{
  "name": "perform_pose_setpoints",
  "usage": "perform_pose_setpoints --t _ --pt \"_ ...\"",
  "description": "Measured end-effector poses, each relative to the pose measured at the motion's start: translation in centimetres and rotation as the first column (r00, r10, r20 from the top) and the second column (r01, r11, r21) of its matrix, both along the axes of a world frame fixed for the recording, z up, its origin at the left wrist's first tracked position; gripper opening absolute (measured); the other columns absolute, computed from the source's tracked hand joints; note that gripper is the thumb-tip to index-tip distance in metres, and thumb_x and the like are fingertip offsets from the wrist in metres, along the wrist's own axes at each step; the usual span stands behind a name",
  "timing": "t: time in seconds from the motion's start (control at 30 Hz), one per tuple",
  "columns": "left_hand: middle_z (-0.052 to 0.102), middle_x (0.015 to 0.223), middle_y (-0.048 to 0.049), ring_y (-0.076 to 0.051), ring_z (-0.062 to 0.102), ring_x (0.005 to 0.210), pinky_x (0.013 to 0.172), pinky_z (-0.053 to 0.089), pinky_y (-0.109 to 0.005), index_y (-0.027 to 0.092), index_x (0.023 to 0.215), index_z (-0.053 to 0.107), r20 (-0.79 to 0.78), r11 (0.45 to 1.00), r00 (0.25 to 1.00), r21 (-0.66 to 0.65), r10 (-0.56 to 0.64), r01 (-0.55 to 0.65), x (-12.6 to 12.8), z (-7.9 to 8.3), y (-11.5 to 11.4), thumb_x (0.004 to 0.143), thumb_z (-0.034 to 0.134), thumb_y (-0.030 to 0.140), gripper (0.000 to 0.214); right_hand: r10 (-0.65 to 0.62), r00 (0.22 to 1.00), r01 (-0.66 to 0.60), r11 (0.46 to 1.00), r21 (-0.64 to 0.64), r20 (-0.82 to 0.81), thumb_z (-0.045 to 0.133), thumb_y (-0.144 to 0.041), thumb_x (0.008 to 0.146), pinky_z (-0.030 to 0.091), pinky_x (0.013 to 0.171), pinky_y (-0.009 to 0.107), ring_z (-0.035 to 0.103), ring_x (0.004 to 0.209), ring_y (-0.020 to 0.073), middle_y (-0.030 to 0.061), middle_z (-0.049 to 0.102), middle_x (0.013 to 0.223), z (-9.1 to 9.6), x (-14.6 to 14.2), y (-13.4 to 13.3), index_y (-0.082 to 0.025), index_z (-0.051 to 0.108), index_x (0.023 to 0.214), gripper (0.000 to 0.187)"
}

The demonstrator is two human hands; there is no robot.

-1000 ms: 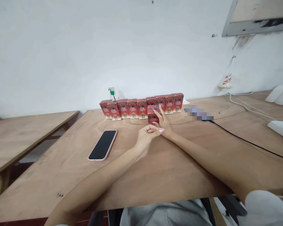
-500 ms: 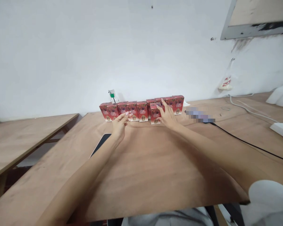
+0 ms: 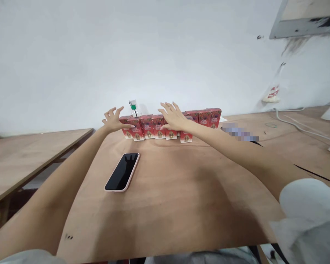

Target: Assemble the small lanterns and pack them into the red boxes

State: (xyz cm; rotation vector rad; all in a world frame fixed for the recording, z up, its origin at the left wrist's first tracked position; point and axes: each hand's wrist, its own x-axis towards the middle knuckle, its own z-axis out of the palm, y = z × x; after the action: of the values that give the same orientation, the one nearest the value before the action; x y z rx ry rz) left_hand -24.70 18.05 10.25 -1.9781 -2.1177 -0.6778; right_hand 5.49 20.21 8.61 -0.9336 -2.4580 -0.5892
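A row of several small red boxes [image 3: 148, 126] stands along the far edge of the wooden table [image 3: 181, 205], against the white wall. One red box [image 3: 186, 137] stands slightly in front of the row. My left hand [image 3: 114, 119] is raised with fingers spread at the left end of the row, its thumb near the leftmost box. My right hand [image 3: 173, 115] hovers with fingers spread over the middle of the row, covering part of it. Neither hand holds anything.
A phone [image 3: 122, 172] in a pink case lies face up on the left of the table. A black cable [image 3: 313, 173] and white cables [image 3: 297, 124] run across the right side. A second table [image 3: 24, 157] stands to the left. A bag [image 3: 272, 93] hangs on the wall.
Both hands have risen from the table surface and spread open above the row of boxes. The left hand moved left to the row's end. The view shifted slightly.
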Motion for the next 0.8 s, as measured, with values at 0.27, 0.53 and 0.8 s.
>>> perform_pose_setpoints --t 0.27,0.53,0.8 --pt "0.038 0.142 -0.016 -0.036 0.039 0.129 0.105 0.034 -0.042 0.021 0.146 0.025 0.025 0.925 0.989 -0.35 -0.146 0.145 -2.8 1.1 5.8 0.04 0.073 0.067 0.125 -0.097 0.991 0.119 0.95 -0.289 0.091 0.065 -0.067 0.068 0.026 0.105 0.061 0.034 0.131 0.045 0.0271 0.031 0.145 2.0 -8.6 4.5 -0.007 0.029 0.14 0.1" --pt "0.038 0.131 -0.0131 -0.036 0.047 0.116 0.098 0.039 -0.042 0.026 0.132 0.044 -0.175 0.903 0.97 -0.42 -0.171 0.084 -1.4 1.2 5.8 0.036 0.071 0.071 0.11 -0.165 0.977 0.207 0.874 -0.44 0.133 0.061 -0.068 0.071 0.037 0.1 0.053 0.043 0.124 0.0419 0.0252 0.041 0.137 0.3 -10.5 5.4 -0.007 0.038 0.133 0.09" --pt "0.054 0.121 -0.0116 -0.037 0.045 0.114 0.097 0.034 -0.044 0.029 0.138 0.037 -0.277 0.893 0.92 -0.429 -0.276 0.139 -0.9 0.9 4.5 0.046 0.062 0.078 0.108 -0.043 0.994 0.066 0.97 -0.235 0.099 0.057 -0.07 0.072 0.041 0.093 0.054 0.048 0.115 0.0402 0.0245 0.049 0.126 -0.8 -9.4 5.1 -0.007 0.044 0.124 0.083"
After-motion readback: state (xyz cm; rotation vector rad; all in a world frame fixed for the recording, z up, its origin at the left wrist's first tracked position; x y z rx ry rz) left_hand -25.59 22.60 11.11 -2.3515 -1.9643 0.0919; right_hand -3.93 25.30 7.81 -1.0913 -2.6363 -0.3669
